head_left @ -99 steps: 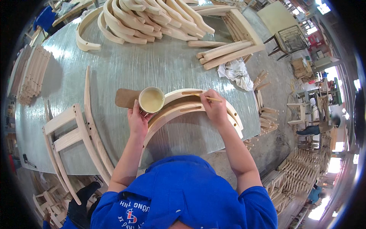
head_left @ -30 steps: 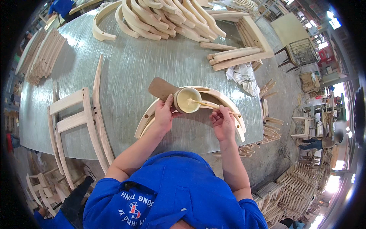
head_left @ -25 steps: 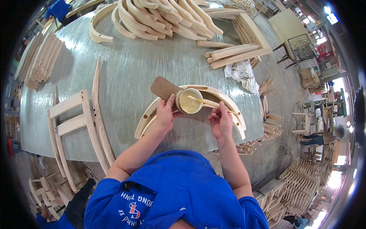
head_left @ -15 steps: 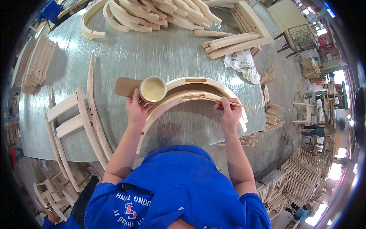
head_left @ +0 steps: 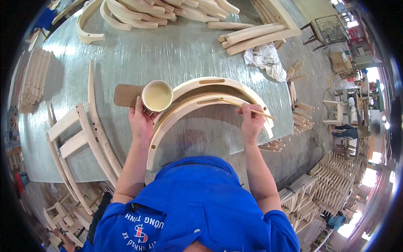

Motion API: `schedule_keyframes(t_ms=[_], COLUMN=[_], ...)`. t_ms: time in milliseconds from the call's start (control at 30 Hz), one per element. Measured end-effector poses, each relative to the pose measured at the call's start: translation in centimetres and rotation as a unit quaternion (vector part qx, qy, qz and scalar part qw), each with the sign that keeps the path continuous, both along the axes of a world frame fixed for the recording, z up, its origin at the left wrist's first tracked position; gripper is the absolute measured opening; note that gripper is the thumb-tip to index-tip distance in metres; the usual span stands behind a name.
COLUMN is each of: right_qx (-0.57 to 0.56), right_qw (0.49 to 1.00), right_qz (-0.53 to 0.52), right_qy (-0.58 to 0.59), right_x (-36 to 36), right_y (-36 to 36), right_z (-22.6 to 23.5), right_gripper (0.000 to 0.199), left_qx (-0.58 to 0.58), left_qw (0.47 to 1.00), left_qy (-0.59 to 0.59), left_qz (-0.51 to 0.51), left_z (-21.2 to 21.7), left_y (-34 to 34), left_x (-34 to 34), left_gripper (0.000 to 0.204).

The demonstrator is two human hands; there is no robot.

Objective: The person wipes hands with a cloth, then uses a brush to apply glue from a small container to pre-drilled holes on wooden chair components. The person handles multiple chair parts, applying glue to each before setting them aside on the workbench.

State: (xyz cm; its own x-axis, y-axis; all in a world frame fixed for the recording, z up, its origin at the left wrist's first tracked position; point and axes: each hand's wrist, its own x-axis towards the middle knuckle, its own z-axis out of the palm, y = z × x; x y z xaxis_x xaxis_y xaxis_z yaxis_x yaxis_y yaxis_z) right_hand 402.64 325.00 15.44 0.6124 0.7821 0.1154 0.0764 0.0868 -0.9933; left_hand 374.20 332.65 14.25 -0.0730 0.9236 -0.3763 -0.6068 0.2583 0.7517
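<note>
My left hand (head_left: 142,122) grips a round cup (head_left: 157,96) of pale yellow liquid, its fingers around the near side. A flat brown paddle-shaped piece (head_left: 126,95) juts out to the left of the cup. Between the fingers of my right hand (head_left: 252,122), a thin wooden stick (head_left: 264,113) points left. Its tip meets the right end of the slot in the nearer curved wooden part (head_left: 176,110). Just behind lies a second curved wooden part (head_left: 239,85), also slotted. Both arcs have round holes toward their ends.
A plastic-covered table (head_left: 189,54) carries heaped curved wooden pieces (head_left: 134,14) at the back. Straight wooden bars (head_left: 256,38) and a white cloth (head_left: 266,61) lie back right. A wooden chair frame (head_left: 75,126) leans at the left, near stacked slats (head_left: 35,80).
The stick's tip has shifted rightward along the slot, from its middle to its right end. My left hand still holds the cup. The whole view has shifted slightly.
</note>
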Motion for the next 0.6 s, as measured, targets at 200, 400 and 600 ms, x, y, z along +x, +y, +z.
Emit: schedule_keyframes(t_ms=[200,400,600], right_qx=[0.047,0.039,0.068], right_qw=[0.957,0.958,0.925], right_qz=[0.071,0.108,0.126], right_qy=[-0.277,-0.262,-0.351], right_x=[-1.5,-3.0,-2.8], right_y=[0.4,0.6,0.3], right_z=[0.5,2.4,1.9], right_gripper=[0.005,0.005,0.007], left_qx=[0.005,0.017,0.038], left_qw=[1.0,1.0,0.999], left_qy=[-0.022,-0.015,-0.013], left_qz=[0.006,-0.011,0.003], left_z=[0.3,-0.3,0.1], left_y=[0.5,1.3,0.9], left_x=[1.0,0.2,0.1], left_gripper=[0.022,0.027,0.024])
